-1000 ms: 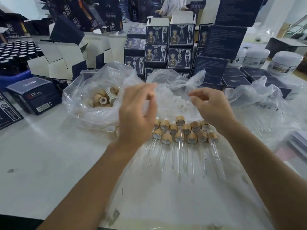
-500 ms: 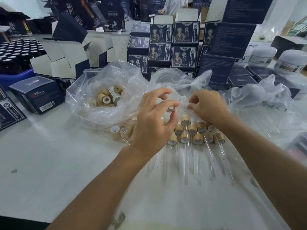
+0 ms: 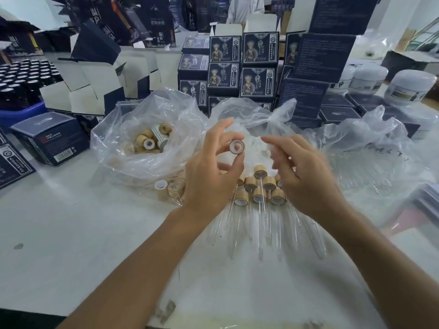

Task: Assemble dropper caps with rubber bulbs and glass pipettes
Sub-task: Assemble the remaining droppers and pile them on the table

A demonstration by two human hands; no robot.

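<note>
The cap point(image 3: 236, 146) has a tan, wood-grained outside and a white inside, and the caps point(image 3: 259, 188) lying in a cluster just below it show the same tan and white. Left of the cap, a clear plastic bag point(image 3: 133, 148) holds more tan pieces. Behind the bag, stacked boxes point(image 3: 259, 65) are dark navy with a pale printed figure, and left of them stand black bottles point(image 3: 21, 74) in a blue tray point(image 3: 21, 113).

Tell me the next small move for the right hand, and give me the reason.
Probably reach the right hand forward into the bag of white rubber bulbs and pick one. The left hand pinches a bamboo cap with its open ring facing the camera and nothing seated in it, while the right hand looks empty, fingers relaxed, just beside the bulbs. Finished droppers lie below.
</note>
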